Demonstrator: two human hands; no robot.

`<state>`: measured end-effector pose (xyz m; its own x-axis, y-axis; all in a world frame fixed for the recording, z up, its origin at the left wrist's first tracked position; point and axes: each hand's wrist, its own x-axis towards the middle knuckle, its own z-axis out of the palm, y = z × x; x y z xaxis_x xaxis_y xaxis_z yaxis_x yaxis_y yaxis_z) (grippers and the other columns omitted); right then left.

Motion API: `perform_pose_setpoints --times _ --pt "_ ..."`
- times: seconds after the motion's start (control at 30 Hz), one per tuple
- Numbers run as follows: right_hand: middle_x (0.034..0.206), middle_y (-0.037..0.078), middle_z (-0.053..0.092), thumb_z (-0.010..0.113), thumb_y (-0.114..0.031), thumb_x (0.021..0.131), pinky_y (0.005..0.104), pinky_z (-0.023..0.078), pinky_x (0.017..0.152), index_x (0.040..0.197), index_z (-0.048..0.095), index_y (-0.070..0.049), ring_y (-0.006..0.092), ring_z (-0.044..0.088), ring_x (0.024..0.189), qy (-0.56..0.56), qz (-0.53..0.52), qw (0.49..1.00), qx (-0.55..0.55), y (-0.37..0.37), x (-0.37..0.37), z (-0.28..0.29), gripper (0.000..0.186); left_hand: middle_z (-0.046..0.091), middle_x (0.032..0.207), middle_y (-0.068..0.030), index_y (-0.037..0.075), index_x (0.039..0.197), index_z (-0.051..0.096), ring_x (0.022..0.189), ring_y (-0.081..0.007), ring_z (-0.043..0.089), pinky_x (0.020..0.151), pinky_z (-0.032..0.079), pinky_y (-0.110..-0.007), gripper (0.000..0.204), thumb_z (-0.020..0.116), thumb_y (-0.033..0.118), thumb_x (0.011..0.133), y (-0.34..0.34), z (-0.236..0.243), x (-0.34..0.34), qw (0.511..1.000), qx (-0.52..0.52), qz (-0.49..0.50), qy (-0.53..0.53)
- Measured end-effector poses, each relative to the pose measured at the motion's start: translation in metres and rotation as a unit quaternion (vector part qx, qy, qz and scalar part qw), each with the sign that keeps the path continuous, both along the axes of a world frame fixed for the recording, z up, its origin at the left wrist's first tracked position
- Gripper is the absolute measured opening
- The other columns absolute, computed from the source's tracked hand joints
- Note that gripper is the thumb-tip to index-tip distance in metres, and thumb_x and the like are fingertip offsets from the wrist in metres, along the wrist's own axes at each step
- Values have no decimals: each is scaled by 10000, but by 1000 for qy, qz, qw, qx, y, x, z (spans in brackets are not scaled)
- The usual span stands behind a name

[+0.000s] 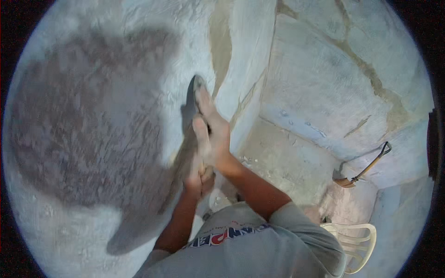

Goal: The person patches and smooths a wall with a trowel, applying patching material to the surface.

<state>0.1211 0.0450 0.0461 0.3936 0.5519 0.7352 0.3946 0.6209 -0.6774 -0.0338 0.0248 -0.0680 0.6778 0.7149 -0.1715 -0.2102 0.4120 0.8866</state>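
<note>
Flat-bladed tool (196, 82) in hand, we are at the pale wall (187, 51), near its right edge, where it meets the next wall (333, 78); whether the blade touches, we cannot tell. Our left hand (200, 181) is clenched around the tool's lower end. Our right hand (215, 127) lies farther up, fingers stretched toward the tip; we cannot tell whether it grips too. A shovel (368, 167) stands tilted by the right edge of the floor (287, 150), and a cream plastic chair (369, 243) is just beside our right sleeve (306, 229).

The right grip (216, 133) partly hides the tool (197, 82).
</note>
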Motion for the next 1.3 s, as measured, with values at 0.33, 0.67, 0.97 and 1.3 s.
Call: perform_pose_setpoints --times 0.33,0.67,0.97,1.3 --pt "1651 325 421 576 -153 1085 501 303 1272 1588 471 31 516 375 1549 -36 21 998 -43 -13 -7 -19 546 367 532 38 166 748 462 364 -99 284 354 257 -280 566 468 603 1107 -25 27 1 987 -132 89 9" --pt "1610 312 486 534 -74 1072 480 318 1266 1569 525 -10 470 434 1532 -36 6 998 -55 -26 -16 -13 501 506 660 34 100 1074 630 425 -107 423 411 322 -280 479 452 543 1118 -30 -36 4 993 -81 75 -51" --pt "1562 372 499 558 -97 1056 494 358 1244 1537 541 32 525 446 1502 -67 -23 995 -72 -29 -8 -13 499 367 523 44 168 795 510 335 -123 295 338 228 -307 541 440 604 1108 -41 -4 3 987 -154 -5 -43" --pt "1547 353 529 534 -126 1090 493 374 1240 1517 565 35 473 478 1495 11 13 999 -40 -30 3 -9 457 372 527 30 161 788 501 356 -107 332 335 255 -292 548 475 606 1107 -51 34 20 984 -176 34 -11"
